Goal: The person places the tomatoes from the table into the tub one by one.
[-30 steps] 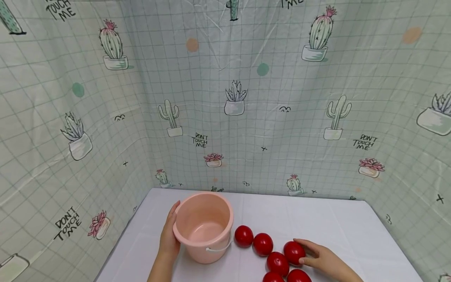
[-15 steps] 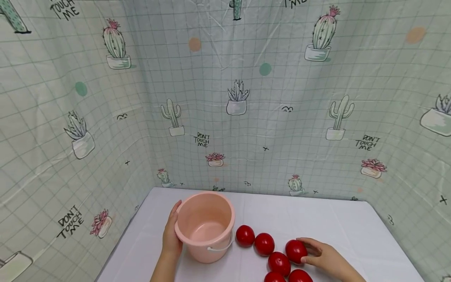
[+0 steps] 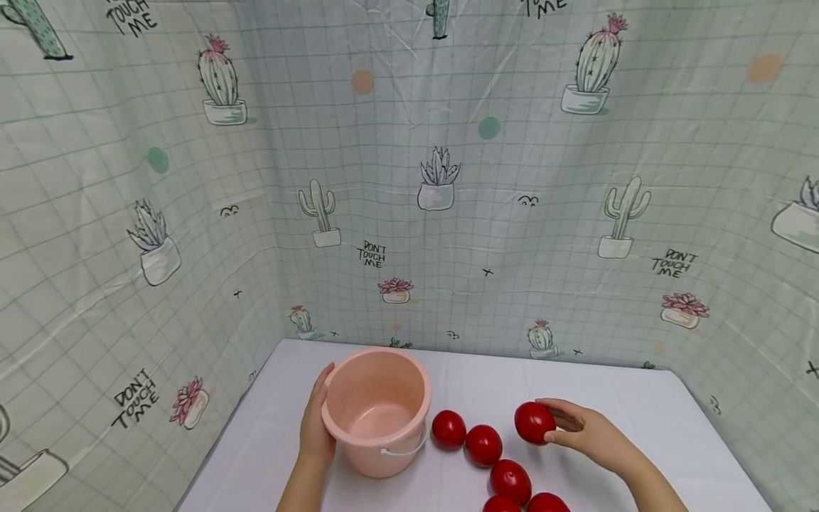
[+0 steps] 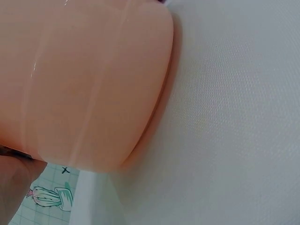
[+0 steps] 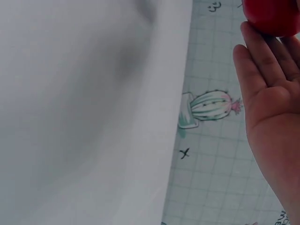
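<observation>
On the left of the table in the head view stands a pink bucket [image 3: 377,459] with a white handle, its inside bare. My left hand [image 3: 316,427] rests along the bucket's outer left wall, fingers fairly straight and fingertips near the rim. The left wrist view shows the bucket's wall [image 4: 89,79] large, with part of that hand [image 4: 18,183] beside it. My right hand [image 3: 591,430] pinches a glossy red apple-like ball [image 3: 534,423] between thumb and fingers, raised over the table. In the right wrist view the ball [image 5: 274,16] is at the fingertips, cut off by the frame.
Several similar red balls [image 3: 484,446] lie in a slanting group right of the bucket, the nearest ones cut off by the bottom edge. A white cloth [image 3: 614,398] covers the table. A patterned cactus curtain [image 3: 486,235] surrounds its back and sides.
The right hand has lifted its red ball up from beside the others and away toward the back of the table. My left hand stays against the bucket. The head view has shifted slightly.
</observation>
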Action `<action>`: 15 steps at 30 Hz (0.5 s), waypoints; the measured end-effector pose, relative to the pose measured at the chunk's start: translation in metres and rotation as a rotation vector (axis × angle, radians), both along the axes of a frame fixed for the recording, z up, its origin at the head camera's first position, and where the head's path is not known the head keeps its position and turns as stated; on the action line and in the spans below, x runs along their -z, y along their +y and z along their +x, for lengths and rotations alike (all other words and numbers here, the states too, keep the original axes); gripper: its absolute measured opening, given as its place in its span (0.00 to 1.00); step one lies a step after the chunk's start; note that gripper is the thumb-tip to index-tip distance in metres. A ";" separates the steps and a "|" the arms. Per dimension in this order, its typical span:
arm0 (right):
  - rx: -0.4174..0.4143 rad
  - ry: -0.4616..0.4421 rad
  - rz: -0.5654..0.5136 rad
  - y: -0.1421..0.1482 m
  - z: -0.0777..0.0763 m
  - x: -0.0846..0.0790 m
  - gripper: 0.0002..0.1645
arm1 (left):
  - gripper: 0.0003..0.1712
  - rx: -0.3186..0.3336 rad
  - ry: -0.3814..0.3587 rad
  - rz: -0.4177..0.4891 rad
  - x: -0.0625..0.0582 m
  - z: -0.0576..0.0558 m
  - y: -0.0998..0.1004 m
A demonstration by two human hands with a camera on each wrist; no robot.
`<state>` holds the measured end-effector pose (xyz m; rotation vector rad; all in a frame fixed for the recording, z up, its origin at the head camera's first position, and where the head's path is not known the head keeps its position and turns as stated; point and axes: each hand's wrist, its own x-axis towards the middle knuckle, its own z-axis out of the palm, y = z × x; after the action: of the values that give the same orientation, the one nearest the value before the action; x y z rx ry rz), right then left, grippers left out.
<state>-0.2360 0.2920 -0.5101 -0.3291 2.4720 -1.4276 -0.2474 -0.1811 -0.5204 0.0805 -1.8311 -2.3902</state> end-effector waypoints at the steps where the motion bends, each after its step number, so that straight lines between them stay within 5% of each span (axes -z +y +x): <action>1: -0.004 0.008 -0.003 -0.001 -0.002 -0.005 0.39 | 0.29 -0.002 -0.003 -0.004 0.000 0.000 0.000; 15: -0.065 0.136 0.062 -0.025 -0.037 -0.065 0.39 | 0.29 -0.004 0.010 0.011 0.000 0.000 0.001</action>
<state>-0.2730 0.2673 -0.4453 -0.5038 2.5809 -1.3406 -0.2474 -0.1805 -0.5205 0.0733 -1.8120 -2.3943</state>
